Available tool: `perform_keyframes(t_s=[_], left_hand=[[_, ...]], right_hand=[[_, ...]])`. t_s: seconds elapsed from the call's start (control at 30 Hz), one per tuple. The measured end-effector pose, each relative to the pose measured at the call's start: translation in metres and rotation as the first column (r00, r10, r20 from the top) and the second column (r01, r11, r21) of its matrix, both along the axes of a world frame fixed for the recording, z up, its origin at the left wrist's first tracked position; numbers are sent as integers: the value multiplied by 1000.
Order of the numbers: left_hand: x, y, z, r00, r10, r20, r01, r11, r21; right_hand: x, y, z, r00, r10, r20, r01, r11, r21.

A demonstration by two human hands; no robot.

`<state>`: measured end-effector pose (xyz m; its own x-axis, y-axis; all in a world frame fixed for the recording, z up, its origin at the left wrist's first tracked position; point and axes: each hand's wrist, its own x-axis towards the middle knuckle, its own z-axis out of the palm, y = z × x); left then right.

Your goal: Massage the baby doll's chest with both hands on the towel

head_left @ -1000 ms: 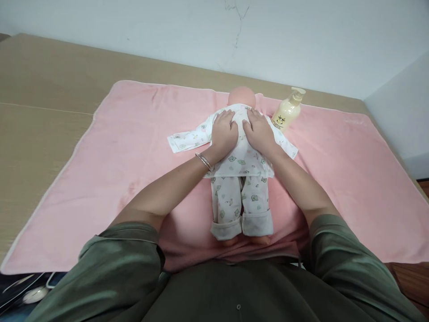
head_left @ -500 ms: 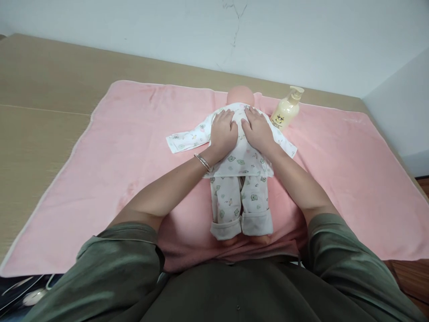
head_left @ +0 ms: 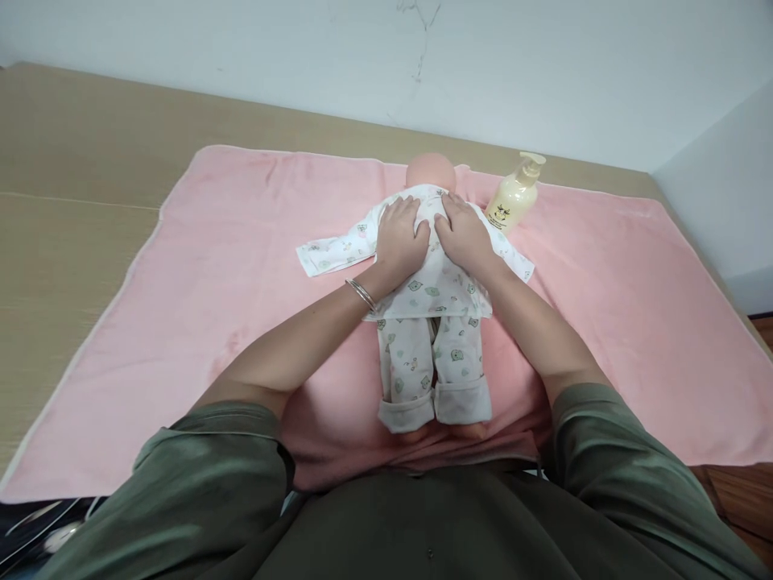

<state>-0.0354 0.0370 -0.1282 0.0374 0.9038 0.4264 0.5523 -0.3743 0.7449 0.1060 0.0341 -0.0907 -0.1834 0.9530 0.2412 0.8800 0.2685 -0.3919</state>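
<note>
A baby doll (head_left: 430,171) lies stretched out with its bare head away from me and its feet toward me. It wears a white printed top (head_left: 431,292) and matching trousers (head_left: 411,362) with turned-up cuffs. On the left side of its upper body rests my left hand (head_left: 402,240), laid flat, a silver bangle (head_left: 362,296) at the wrist. My right hand (head_left: 465,234) lies flat on the right side, the two thumbs close together. Both hands touch the top without gripping it. The sleeves spread out to either side.
A cream pump bottle (head_left: 513,193) stands just beyond the doll's right sleeve. Under everything is a pink blanket (head_left: 628,322) spread over a wooden table (head_left: 78,161). A white wall (head_left: 271,56) runs along the back edge.
Both hands keep their places on the doll's upper body. The whole view has shifted very slightly; nothing else visibly differs.
</note>
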Motion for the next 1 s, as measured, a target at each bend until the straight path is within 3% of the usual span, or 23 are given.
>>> perform_keyframes(t_s=[0.33, 0.6, 0.83, 1.0], left_hand=[[-9, 5, 7, 995, -51, -87, 48, 998, -42], [-7, -1, 14, 973, -20, -231, 10, 999, -44], [3, -25, 19, 913, 41, -405, 14, 991, 133], [-2, -17, 25, 929, 27, -370, -4, 998, 61]], right_hand=[[-8, -14, 0, 993, -56, 103, 55, 998, 13], [-15, -40, 14, 986, 10, 165, -18, 999, 48], [-2, -14, 14, 998, 4, 66, -3, 1000, -12], [-9, -20, 9, 988, -40, 149, 38, 999, 17]])
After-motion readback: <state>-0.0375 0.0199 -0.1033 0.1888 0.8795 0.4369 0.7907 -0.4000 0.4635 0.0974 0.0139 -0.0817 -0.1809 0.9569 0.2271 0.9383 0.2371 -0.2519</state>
